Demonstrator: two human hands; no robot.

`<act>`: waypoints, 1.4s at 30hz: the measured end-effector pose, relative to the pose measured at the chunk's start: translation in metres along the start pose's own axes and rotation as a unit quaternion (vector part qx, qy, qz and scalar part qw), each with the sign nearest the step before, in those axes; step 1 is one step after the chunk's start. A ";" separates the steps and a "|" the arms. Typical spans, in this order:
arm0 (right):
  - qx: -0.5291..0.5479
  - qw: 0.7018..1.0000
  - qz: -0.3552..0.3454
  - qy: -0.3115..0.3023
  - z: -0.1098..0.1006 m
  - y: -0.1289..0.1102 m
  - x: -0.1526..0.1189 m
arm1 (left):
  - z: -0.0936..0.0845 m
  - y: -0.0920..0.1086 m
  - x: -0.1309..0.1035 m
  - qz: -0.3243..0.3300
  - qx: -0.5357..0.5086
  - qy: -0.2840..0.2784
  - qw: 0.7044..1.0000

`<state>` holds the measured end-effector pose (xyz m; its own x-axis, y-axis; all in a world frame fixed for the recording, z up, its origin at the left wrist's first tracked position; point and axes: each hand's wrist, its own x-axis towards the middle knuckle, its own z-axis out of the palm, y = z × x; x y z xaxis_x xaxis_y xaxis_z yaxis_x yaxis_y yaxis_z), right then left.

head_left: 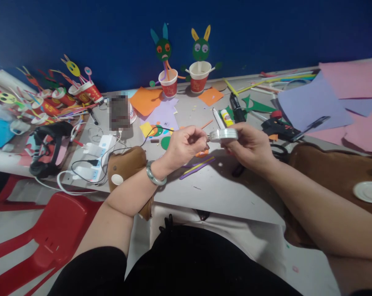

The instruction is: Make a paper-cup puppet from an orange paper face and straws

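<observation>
Fingers of the right hand (253, 148) are closed around a roll of tape (224, 135), held above the desk (229, 189); those of the left hand (185, 147) are pinched together just beside it; whether anything is gripped there cannot be told.

Bare tabletop (235, 193) nearest the body, cables (105, 172) seemingly crowding left.

White table (235, 193): orange paper (146, 100), lavender sheet (312, 102), power strip (103, 158). Glue stick (227, 118) beside white marker (218, 118). Paper cups upright near wall.
</observation>
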<state>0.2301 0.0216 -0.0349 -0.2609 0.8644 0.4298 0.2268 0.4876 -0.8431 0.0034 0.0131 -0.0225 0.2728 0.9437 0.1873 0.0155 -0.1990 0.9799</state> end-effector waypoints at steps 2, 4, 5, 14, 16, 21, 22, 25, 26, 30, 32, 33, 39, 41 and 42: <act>-0.027 0.999 -0.024 0.013 -0.001 0.005 0.000 | -0.001 0.000 0.001 -0.003 -0.014 -0.006 1.000; -0.085 0.994 -0.065 0.022 -0.003 0.009 0.001 | -0.002 0.000 0.002 0.013 0.012 -0.007 1.000; -0.113 0.989 -0.088 0.021 -0.004 0.011 0.002 | -0.002 0.000 0.002 0.029 0.038 -0.007 0.999; -0.202 0.960 -0.194 -0.002 -0.007 0.013 0.001 | -0.007 0.000 0.000 0.195 0.299 0.022 0.934; -0.209 0.955 -0.213 -0.004 -0.006 0.012 0.000 | -0.007 0.002 -0.001 0.195 0.315 0.023 0.929; -0.165 0.964 -0.208 -0.001 -0.003 0.005 -0.002 | -0.006 0.008 0.000 0.109 0.239 0.031 0.964; -0.153 0.968 -0.197 0.003 -0.002 0.004 -0.003 | -0.006 0.008 0.000 0.084 0.206 0.035 0.974; -0.065 0.992 -0.108 0.018 0.002 0.002 -0.004 | -0.004 0.011 0.002 -0.006 0.072 0.026 0.997; -0.021 0.997 -0.072 0.017 0.003 0.002 -0.003 | -0.004 0.012 0.003 -0.038 0.027 0.016 0.999; 0.091 0.996 0.017 -0.009 0.006 0.002 0.001 | -0.003 0.019 0.006 -0.140 -0.083 -0.005 0.987; 0.103 0.994 0.035 -0.015 0.006 0.002 0.002 | -0.003 0.021 0.006 -0.161 -0.095 -0.008 0.982; 0.102 0.994 0.041 -0.019 0.006 0.002 0.002 | -0.002 0.022 0.006 -0.162 -0.090 -0.011 0.983; 0.042 0.997 0.041 -0.054 0.004 0.008 -0.001 | -0.001 0.011 0.004 -0.101 -0.033 -0.063 0.992; 0.001 0.997 0.036 -0.068 0.002 0.011 -0.002 | -0.002 0.007 0.005 -0.076 -0.021 -0.076 0.994; -0.039 0.997 0.019 -0.068 0.002 0.012 -0.002 | -0.002 0.005 0.005 -0.060 -0.005 -0.077 0.995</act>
<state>0.2319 0.0256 -0.0468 -0.3745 0.8605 0.3453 0.3095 0.4670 -0.8283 0.0025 0.0173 -0.0164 0.4129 0.9090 0.0565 0.0483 -0.0838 0.9953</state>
